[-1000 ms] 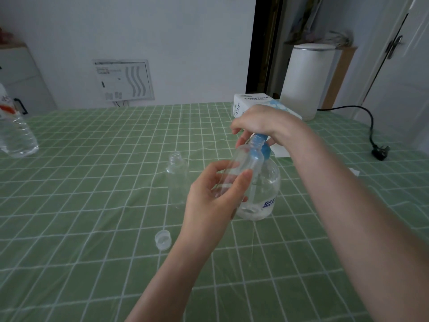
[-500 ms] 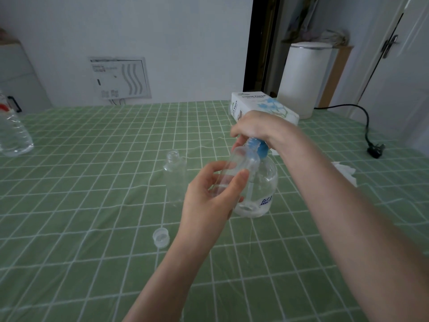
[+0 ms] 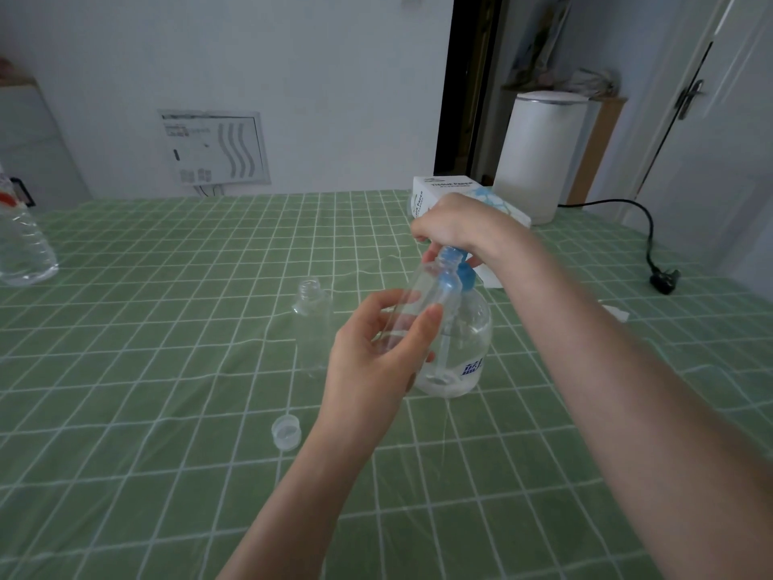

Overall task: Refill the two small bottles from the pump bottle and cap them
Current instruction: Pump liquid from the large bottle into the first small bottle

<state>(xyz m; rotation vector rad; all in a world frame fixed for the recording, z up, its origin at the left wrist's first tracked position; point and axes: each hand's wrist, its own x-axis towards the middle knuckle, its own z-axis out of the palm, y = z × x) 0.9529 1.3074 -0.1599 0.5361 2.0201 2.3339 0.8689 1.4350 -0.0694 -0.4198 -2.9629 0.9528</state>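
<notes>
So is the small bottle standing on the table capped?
Uncapped: the standing small bottle shows a bare neck; a cap lies apart on the tablecloth.

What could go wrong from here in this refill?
1. The small clear plastic bottle, tilted in the grip of the left hand, may slip off the blue pump head when the right hand presses, spilling liquid onto the green checked tablecloth.
2. The open second small clear bottle stands close beside the left hand and could be knocked over.
</notes>
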